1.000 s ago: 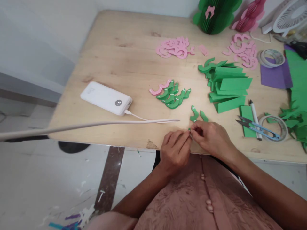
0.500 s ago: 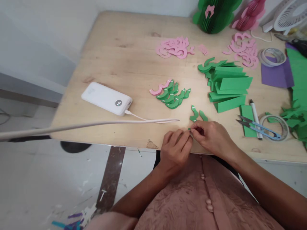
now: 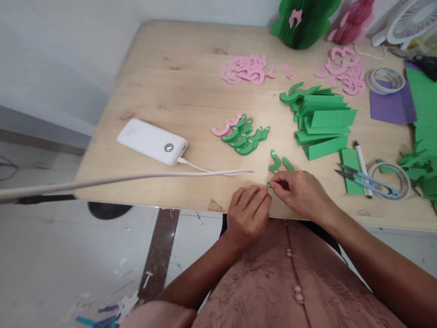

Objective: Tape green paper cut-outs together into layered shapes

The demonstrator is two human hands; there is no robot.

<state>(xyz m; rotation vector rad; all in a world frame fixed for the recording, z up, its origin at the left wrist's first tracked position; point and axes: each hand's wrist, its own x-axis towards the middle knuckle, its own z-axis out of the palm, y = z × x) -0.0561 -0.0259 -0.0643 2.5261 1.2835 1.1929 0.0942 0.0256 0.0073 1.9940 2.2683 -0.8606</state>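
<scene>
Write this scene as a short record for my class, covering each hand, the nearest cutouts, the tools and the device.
left hand: fingertips beside a small green piece
right hand: fingertips close together at that piece; grip partly hidden
nearest cutouts: two green cutouts just beyond the right hand
tools: blue-handled snips across a white marker and tape roll
device: white power bank, cable attached

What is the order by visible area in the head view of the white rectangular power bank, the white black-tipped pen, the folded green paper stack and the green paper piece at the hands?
1. Folded green paper stack
2. White rectangular power bank
3. White pen
4. Green paper piece, visible part only
</scene>
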